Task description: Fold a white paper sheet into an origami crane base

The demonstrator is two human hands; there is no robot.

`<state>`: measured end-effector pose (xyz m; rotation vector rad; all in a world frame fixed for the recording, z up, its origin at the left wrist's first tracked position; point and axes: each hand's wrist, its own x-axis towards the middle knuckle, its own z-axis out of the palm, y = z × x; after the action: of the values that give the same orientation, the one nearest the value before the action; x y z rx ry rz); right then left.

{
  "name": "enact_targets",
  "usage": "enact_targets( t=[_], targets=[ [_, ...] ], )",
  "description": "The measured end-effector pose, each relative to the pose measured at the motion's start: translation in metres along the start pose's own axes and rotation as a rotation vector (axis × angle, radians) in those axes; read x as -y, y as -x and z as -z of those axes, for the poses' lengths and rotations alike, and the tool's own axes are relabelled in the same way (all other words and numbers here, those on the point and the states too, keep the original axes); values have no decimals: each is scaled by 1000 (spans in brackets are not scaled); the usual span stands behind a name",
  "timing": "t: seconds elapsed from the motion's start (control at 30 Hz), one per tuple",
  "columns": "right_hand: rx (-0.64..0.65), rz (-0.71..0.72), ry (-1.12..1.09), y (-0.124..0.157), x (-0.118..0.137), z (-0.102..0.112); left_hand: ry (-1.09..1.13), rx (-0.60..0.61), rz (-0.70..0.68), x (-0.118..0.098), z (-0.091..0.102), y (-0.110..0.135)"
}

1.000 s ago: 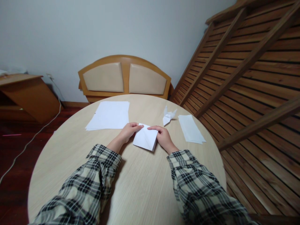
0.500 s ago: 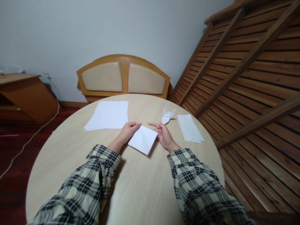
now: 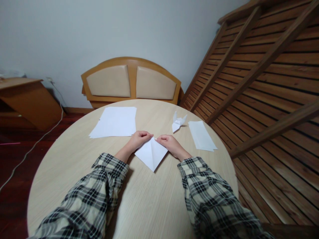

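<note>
Between my hands is a white folded paper square (image 3: 152,154), turned like a diamond with one corner toward me and a crease down its middle. My left hand (image 3: 140,139) is closed on its upper left edge, the fingertips near the far corner. My right hand (image 3: 171,144) pinches the upper right edge close to that same corner. Beyond my right hand stands a white origami crane (image 3: 177,122) with two raised points. The layers under the top face of the square are hidden.
A stack of white paper sheets (image 3: 114,122) lies at the back left of the round wooden table (image 3: 74,166). Narrower paper strips (image 3: 202,136) lie at the right. Behind the table stands a padded headboard (image 3: 109,83), with a slatted wooden panel (image 3: 269,76) leaning on the right.
My right hand has gone from spread fingers at the paper's right corner to a pinch near its far corner. The paper has turned slightly, its near corner now pointing more squarely toward me.
</note>
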<state>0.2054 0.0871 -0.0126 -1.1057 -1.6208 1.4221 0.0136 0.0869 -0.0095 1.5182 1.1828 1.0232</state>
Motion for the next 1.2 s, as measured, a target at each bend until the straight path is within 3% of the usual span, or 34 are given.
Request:
enact_targets(
  t=[0.23,0.6,0.87,1.2],
  targets=[
    [24,-14,12,-1,-1,-1,-90,24,-42,5,0,-3],
    [-10,-1,87,-1,-2,-1,-57,74,-23,2,-2,-1],
    [-31,91,83,0,-2,-3,18,-93,-7,2,-2,-2],
    [-246,143,70,-6,-12,0,49,-44,0,2,-2,-2]
  ],
)
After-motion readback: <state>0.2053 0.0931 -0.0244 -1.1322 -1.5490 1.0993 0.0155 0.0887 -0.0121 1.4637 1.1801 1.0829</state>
